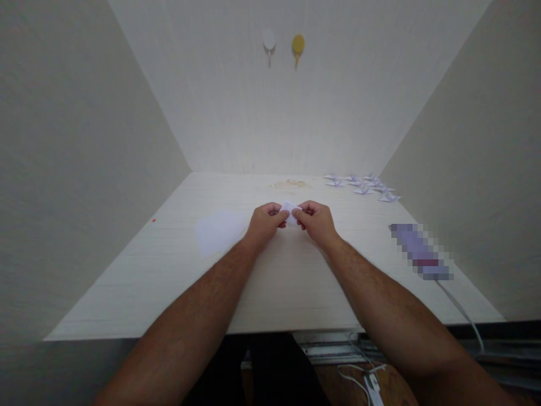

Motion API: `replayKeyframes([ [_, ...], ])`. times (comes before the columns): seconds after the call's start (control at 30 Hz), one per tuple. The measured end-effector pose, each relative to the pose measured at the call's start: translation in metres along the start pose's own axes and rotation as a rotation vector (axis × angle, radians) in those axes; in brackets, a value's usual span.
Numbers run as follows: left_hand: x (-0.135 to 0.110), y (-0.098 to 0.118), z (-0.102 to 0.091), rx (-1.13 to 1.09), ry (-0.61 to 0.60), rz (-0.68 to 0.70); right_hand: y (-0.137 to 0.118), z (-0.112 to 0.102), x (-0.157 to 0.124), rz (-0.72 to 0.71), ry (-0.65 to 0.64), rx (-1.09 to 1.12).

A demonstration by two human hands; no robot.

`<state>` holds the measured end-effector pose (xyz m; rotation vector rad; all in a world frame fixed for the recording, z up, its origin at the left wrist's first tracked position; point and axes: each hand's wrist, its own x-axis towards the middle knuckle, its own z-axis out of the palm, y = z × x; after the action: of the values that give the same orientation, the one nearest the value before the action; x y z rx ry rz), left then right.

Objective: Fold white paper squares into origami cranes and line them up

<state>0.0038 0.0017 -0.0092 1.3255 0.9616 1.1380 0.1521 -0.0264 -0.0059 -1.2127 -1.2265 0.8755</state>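
Between my two hands is a small folded piece of white paper (290, 206), held up over the middle of the table. My left hand (267, 220) pinches its left side, thumb on top and fingers curled beneath. On the right side, my right hand (315, 220) grips it in the same way. Fingers and thumbs cover much of the paper, so its exact fold cannot be made out. Left of my left forearm, white paper sheets (217, 232) lie flat on the table.
Several folded paper cranes (363, 186) stand at the back right of the white table (169, 282). A blurred-out flat device (420, 251) with a cable (462, 316) lies near the right edge. Two hooks, white (269, 40) and yellow (298, 44), are on the back wall.
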Motion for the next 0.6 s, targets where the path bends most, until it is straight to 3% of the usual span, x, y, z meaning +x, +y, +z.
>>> replayKeyframes([
  [0.37,-0.001,0.0001,0.0012,-0.018,0.117,0.105,0.0024,0.0001,-0.0016,0.018,-0.088,-0.075],
  [0.6,-0.001,0.0054,-0.0001,0.087,0.059,-0.004,-0.0006,-0.002,-0.0002,-0.002,0.034,-0.049],
])
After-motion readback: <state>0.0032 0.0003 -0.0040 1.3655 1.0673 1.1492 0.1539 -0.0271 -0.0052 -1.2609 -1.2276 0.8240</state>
